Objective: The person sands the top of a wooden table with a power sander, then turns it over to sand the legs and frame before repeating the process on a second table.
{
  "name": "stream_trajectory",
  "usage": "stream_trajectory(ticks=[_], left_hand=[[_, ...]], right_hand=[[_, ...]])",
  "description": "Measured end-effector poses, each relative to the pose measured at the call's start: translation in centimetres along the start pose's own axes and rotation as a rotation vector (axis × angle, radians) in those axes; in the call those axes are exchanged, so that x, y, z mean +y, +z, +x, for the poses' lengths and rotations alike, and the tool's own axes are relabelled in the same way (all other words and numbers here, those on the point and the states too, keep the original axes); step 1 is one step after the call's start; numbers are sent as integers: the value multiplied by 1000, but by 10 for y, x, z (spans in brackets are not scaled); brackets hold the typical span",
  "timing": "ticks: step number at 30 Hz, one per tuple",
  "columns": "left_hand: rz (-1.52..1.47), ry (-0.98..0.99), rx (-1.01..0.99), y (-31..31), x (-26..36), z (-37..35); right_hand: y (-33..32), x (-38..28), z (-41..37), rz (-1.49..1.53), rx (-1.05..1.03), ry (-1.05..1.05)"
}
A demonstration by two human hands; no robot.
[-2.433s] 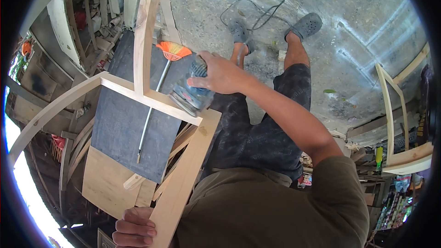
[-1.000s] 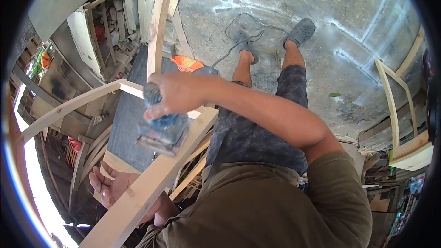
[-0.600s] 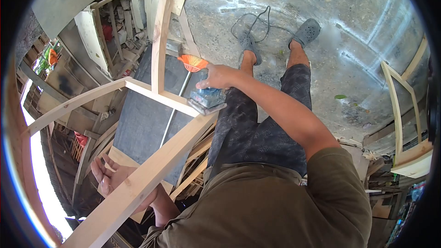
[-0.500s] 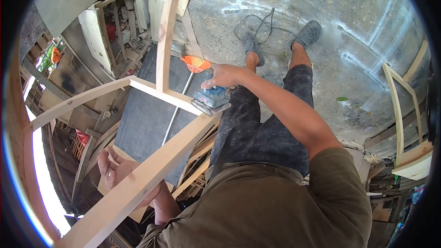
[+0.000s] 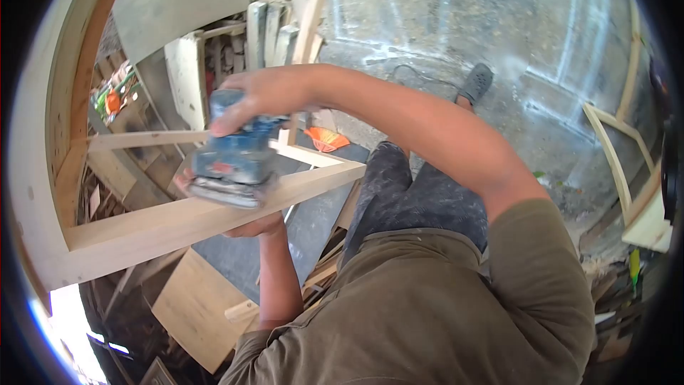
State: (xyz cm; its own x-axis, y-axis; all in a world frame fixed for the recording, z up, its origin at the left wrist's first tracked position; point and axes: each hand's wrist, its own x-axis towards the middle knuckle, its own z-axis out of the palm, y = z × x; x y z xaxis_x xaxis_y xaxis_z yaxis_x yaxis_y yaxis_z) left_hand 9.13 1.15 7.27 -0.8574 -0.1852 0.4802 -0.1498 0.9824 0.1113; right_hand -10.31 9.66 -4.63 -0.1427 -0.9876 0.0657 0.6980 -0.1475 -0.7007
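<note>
My right hand (image 5: 267, 96) is closed over the top of a blue electric sander (image 5: 239, 146), somewhat blurred. The sander's flat pad rests on the upper face of a pale wooden beam (image 5: 313, 184), part of a curved wooden frame. Below that beam is my left hand (image 5: 258, 227), wrapped around it from underneath. Blurred fingertips show on the beam's far side, left of the sander; the beam and sander hide most of the left fingers.
A dark board (image 5: 221, 253) and a plywood piece (image 5: 196, 299) lie below the frame. Near the frame's corner is an orange fan-shaped broom head (image 5: 326, 139). Scrap wood is piled at left. Another wooden frame (image 5: 605, 150) stands at right, and a cord (image 5: 420, 75) lies on the concrete floor.
My right hand has moved the sander from the frame's corner leftward along the beam. My left hand, spread behind the beam before, is now around its underside. The view has shifted.
</note>
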Motion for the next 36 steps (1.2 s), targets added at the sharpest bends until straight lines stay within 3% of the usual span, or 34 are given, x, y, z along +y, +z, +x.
stream_trajectory(ticks=[2, 5, 7, 10, 13, 14, 18, 20, 23, 26, 29, 33, 36], left_hand=[[-206, -156, 111, 1, -14, -12], [296, 166, -18, -9, -12, -2], [21, 71, -38, 6, -6, 1], [-702, -291, -191, -5, -18, -7], [-1114, -337, -383, -10, -31, -15], [-1031, -438, -271, -5, -15, -13], [-1021, -449, -240, -4, -16, -12], [-964, -449, -173, -3, -17, -12], [-906, -277, -132, 7, -28, -22], [-428, -40, -39, 5, -32, -30], [-260, -44, 109, 20, -28, -53], [-324, -98, 7, -2, -3, -49], [-379, -161, 46, 1, 0, -61]], right_hand=[[1, -6, 11, 6, -35, 20], [-4, 20, 7, 10, -58, 75], [-8, 54, -8, 7, -17, 131], [-16, 152, -22, -40, 5, 247], [-29, 233, -50, -55, 23, 504], [-34, 260, -53, -54, 24, 545], [-37, 341, -56, -59, 70, 699], [-31, 326, -56, -21, 67, 717], [-33, 261, -44, -25, 55, 695], [-22, 177, -45, 14, 65, 591], [5, 83, -56, 6, 101, 367], [31, 8, -59, 19, 136, 184], [40, -45, -38, 10, 131, 175]])
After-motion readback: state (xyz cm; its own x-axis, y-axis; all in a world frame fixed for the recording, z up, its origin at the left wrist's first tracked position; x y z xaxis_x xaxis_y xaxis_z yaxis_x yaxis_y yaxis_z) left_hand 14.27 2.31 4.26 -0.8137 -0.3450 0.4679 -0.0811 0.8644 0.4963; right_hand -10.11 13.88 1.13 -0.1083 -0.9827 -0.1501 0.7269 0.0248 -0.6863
